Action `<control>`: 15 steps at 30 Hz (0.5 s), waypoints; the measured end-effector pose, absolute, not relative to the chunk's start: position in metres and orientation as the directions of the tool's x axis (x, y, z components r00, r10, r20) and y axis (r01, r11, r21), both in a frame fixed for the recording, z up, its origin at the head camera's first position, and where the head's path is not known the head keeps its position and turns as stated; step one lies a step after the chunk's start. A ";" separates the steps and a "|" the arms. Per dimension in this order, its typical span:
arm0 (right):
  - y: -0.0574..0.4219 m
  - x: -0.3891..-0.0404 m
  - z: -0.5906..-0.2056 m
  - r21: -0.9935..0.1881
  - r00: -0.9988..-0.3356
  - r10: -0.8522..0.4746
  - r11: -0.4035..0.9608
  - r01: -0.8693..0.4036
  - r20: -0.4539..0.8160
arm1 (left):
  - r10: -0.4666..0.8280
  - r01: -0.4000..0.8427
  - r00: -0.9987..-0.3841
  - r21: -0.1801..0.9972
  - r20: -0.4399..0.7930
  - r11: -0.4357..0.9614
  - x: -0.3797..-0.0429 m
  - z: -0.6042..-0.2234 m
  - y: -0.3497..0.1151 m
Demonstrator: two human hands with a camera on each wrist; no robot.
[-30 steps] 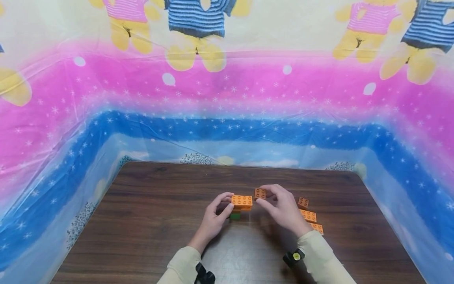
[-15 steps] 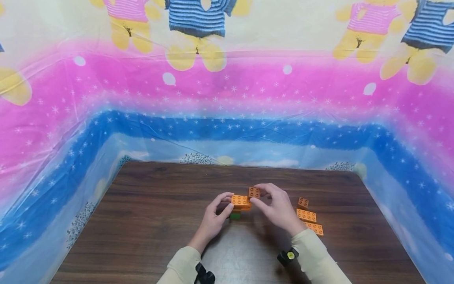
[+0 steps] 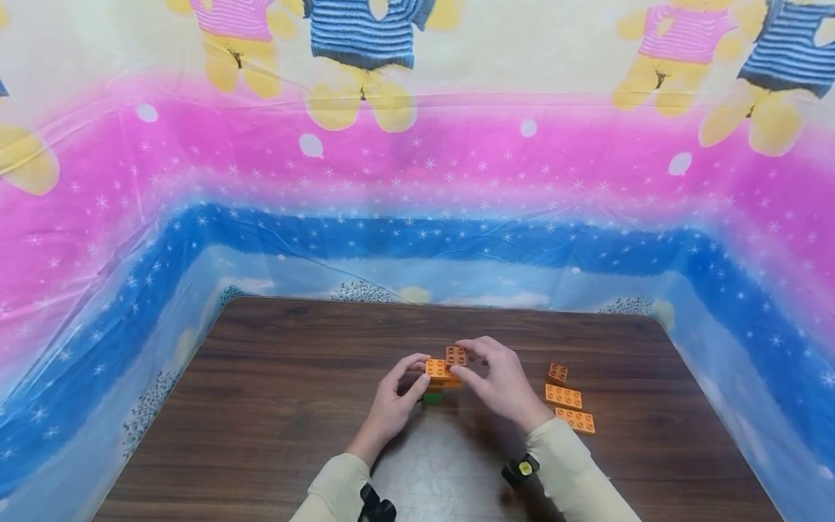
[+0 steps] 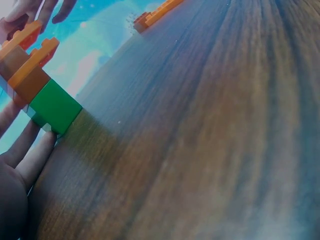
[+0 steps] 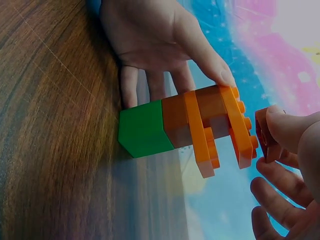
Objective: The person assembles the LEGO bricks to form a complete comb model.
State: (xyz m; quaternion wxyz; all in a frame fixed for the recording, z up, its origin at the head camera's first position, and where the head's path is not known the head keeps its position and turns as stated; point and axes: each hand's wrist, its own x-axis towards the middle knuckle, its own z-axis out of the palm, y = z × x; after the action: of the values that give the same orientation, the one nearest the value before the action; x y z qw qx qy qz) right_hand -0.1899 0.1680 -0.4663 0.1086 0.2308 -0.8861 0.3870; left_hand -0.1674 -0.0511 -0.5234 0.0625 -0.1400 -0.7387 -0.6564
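Mid-table stands a stack: a green block [image 5: 145, 127] at the bottom, a brown brick [image 5: 175, 117], an orange plate [image 5: 200, 145], another brown brick [image 5: 210, 102], and an orange plate [image 3: 435, 369] with studs on top. The plates jut out past the bricks on one side. My left hand [image 3: 391, 397] grips the stack, thumb at the top plate and fingers around the far side. Between thumb and fingers, my right hand [image 3: 502, 373] pinches a small brown four-stud brick [image 3: 456, 355]. In the right wrist view, a narrow gap separates this brick from the top plate's studs.
Right of the hands lie a small brown brick [image 3: 557, 373] and two orange plates [image 3: 564, 396], lined up front to back on the wooden table [image 3: 287, 435]. A printed cloth [image 3: 417, 239] surrounds the table's back and sides.
My right hand has moved left with the small brown brick, from beside the stack to over its top plate. The left hand and stack have stayed in place.
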 end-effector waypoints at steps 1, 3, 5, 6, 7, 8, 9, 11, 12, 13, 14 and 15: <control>0.167 -0.190 -0.466 -0.633 -0.868 -0.328 0.594 -0.496 0.372 | 0.123 0.289 -0.953 0.952 0.277 0.099 -0.167 -0.523 -0.051; 0.166 -0.190 -0.466 -0.624 -0.865 -0.334 0.598 -0.502 0.375 | 0.119 0.291 -0.953 0.952 0.279 0.099 -0.167 -0.523 -0.051; 0.164 -0.190 -0.465 -0.613 -0.860 -0.341 0.604 -0.509 0.379 | 0.117 0.293 -0.953 0.951 0.281 0.099 -0.167 -0.523 -0.051; 0.164 -0.191 -0.466 -0.607 -0.859 -0.344 0.607 -0.512 0.380 | 0.117 0.293 -0.952 0.951 0.282 0.098 -0.167 -0.523 -0.051; 0.163 -0.191 -0.466 -0.604 -0.857 -0.346 0.609 -0.514 0.381 | 0.116 0.295 -0.952 0.950 0.284 0.098 -0.167 -0.522 -0.051; 0.162 -0.191 -0.466 -0.602 -0.856 -0.348 0.609 -0.517 0.383 | 0.117 0.295 -0.952 0.950 0.284 0.097 -0.167 -0.522 -0.051; 0.162 -0.192 -0.466 -0.601 -0.855 -0.349 0.608 -0.519 0.384 | 0.118 0.295 -0.952 0.951 0.284 0.095 -0.167 -0.522 -0.051; 0.161 -0.192 -0.467 -0.605 -0.853 -0.349 0.601 -0.522 0.388 | 0.122 0.295 -0.951 0.951 0.283 0.093 -0.167 -0.522 -0.051; 0.160 -0.193 -0.468 -0.606 -0.853 -0.349 0.600 -0.522 0.389 | 0.124 0.294 -0.951 0.951 0.282 0.093 -0.167 -0.522 -0.051; 0.160 -0.193 -0.468 -0.610 -0.853 -0.349 0.596 -0.522 0.388 | 0.125 0.294 -0.951 0.951 0.282 0.092 -0.167 -0.522 -0.051; 0.159 -0.193 -0.469 -0.612 -0.853 -0.349 0.594 -0.522 0.388 | 0.127 0.294 -0.951 0.952 0.281 0.091 -0.167 -0.523 -0.051; 0.159 -0.193 -0.470 -0.611 -0.852 -0.351 0.594 -0.523 0.389 | 0.128 0.293 -0.951 0.952 0.280 0.093 -0.167 -0.523 -0.051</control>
State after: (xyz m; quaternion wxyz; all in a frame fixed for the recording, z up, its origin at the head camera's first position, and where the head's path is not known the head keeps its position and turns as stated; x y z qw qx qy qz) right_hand -0.1934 0.1588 -0.4696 0.1146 0.2467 -0.8855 0.3767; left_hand -0.1673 -0.0510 -0.5228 0.0628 -0.1428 -0.7366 -0.6581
